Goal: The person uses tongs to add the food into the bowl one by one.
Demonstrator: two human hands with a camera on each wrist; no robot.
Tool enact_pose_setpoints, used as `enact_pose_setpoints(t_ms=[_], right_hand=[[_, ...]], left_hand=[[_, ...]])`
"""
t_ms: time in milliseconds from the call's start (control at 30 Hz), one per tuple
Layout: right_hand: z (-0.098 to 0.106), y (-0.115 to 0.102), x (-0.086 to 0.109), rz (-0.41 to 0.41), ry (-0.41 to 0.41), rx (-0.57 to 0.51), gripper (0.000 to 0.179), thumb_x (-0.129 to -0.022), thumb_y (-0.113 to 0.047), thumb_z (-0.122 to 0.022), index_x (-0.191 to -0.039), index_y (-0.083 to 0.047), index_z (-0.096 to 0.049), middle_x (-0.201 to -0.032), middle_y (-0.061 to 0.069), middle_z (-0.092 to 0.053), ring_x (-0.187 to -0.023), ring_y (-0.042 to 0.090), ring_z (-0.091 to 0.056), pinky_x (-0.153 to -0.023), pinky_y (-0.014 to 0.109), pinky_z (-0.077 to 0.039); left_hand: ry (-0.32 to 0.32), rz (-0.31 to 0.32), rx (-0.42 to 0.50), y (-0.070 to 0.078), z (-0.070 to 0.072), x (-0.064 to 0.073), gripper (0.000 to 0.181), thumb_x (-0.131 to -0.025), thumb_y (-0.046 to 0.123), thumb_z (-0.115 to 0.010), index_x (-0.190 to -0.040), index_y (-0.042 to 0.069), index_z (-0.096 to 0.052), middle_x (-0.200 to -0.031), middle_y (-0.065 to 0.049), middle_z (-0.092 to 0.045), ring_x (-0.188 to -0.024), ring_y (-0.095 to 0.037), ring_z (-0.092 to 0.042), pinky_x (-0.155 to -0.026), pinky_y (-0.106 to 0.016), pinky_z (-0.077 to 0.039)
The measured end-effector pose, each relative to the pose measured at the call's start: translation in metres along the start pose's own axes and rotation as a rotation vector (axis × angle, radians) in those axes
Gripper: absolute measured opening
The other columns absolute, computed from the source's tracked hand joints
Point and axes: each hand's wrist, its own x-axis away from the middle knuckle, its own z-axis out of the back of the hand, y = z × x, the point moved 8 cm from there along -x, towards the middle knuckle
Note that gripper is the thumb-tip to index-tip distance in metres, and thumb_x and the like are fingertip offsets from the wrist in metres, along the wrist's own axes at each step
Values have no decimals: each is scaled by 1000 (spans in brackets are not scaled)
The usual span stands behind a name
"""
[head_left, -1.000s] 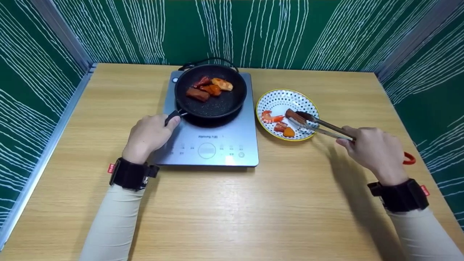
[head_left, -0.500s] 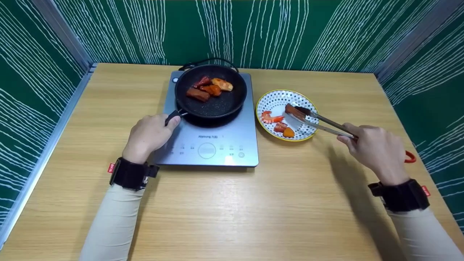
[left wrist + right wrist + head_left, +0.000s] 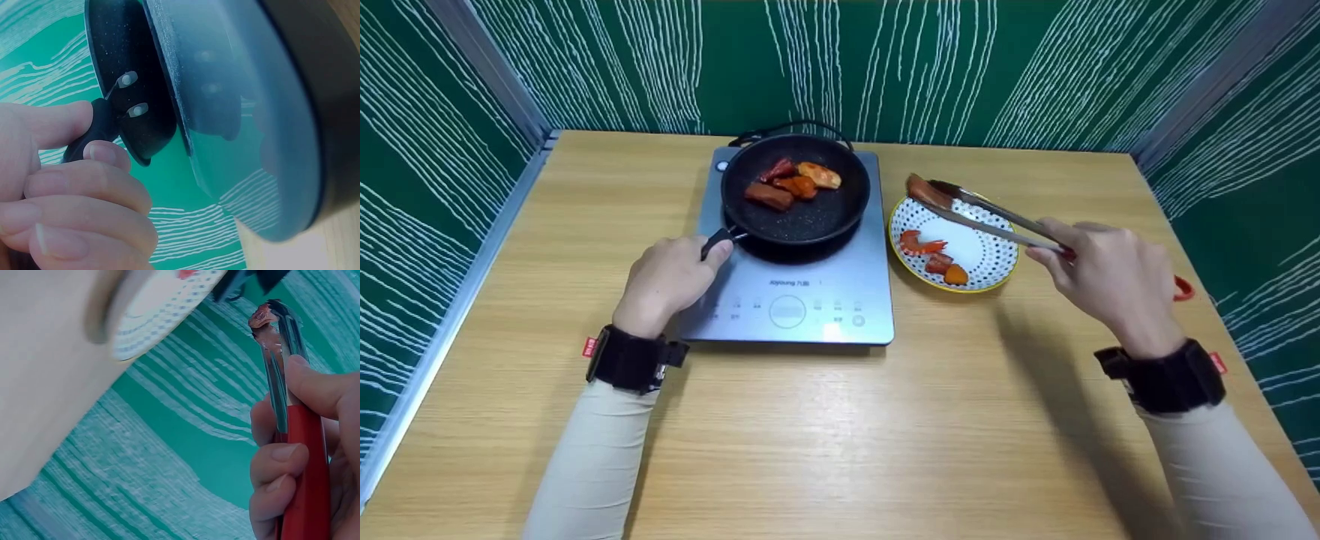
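- The fingers of the right hand (image 3: pixel 1117 277) are curled round the red grips of the metal tongs (image 3: pixel 1011 215), the thumb pressing along one arm.
- The tongs' ends pinch a brown piece of food (image 3: pixel 928 192), lifted clear of the dish; in the head view it shows over the dish's far left rim, toward the far edge of the desk (image 3: pixel 840 420).
- The fingers of the left hand (image 3: pixel 671 281) are wrapped round the black handle (image 3: pixel 101 121) of the frying pan (image 3: pixel 810 223), thumb along its top.
- The spotted dish (image 3: pixel 979 259) with a yellow rim stands on the desk between the cooker and the desk's right edge, nearer the far edge than the near one.
- In its left and near part lie a shrimp (image 3: pixel 913 244), a reddish chunk (image 3: pixel 938 262) and an orange chunk (image 3: pixel 956 274), the two chunks touching.
- The pan is on the far part of the silver cooker (image 3: pixel 825 300), left of the desk's middle; a black cable (image 3: pixel 802 122) runs behind, by the desk's far edge.
- Inside the pan are a brown block (image 3: pixel 769 196), a dark red piece (image 3: pixel 778 170), an orange-brown piece (image 3: pixel 797 187) and a yellowish piece (image 3: pixel 819 175), grouped close together.
- Green panels (image 3: pixel 870 67) with white streaks rise beyond the desk's far corners.
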Motion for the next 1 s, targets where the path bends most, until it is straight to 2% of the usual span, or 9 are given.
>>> enact_pose_setpoints(t_ms=[200,267,433,500,600,833,1000], right_hand=[[12,-34,-26,95,37,-6,37,-97,-37,-80,-127,-16,-78,-67,8,-63,-46,22,-41,-43,34,-22],[15,-45,-34,135,50,-3,33,-97,-37,-80,-124,-17,-79,-64,6,-57,-45,22,-40,-43,34,-22],[17,-67,-52,226,58,-1,23,-99,-37,-78,-109,-16,-74,-63,4,-56,-45,23,-41,-42,34,-23],[16,-74,-60,264,63,-3,23,-99,-36,-78,-110,-16,-75,-67,6,-62,-45,23,-43,-41,34,-24],[13,-81,-71,301,55,-4,29,-99,-36,-78,-120,-15,-78,-76,11,-71,-44,24,-44,-41,34,-26],[5,-91,-91,327,-1,36,37,-98,-38,-78,-127,-15,-77,-71,8,-65,-47,24,-45,-43,34,-28],[-1,-98,-102,345,-51,47,41,-98,-39,-78,-131,-15,-76,-77,10,-71,-46,24,-43,-44,34,-27]], left_hand=[[-9,7,11,0,-1,0,55,-112,59,-38,-91,11,-55,-81,-9,-54,-74,-29,-55,-65,-38,-36],[-8,4,10,0,-1,0,55,-112,59,-38,-90,11,-55,-81,-9,-54,-74,-29,-55,-65,-38,-36],[12,-6,3,0,1,0,54,-112,58,-39,-89,12,-55,-79,-9,-56,-73,-29,-56,-63,-39,-37],[24,-9,0,0,1,0,54,-112,58,-39,-88,12,-55,-78,-9,-57,-72,-29,-57,-63,-39,-37],[31,-10,-2,1,1,0,54,-111,58,-40,-87,13,-55,-78,-8,-58,-72,-29,-58,-62,-39,-37],[13,3,6,1,1,-1,55,-111,59,-39,-88,12,-55,-79,-9,-57,-71,-28,-56,-63,-39,-37],[1,10,8,0,0,0,55,-111,59,-39,-89,12,-54,-79,-8,-56,-70,-28,-55,-62,-38,-37]])
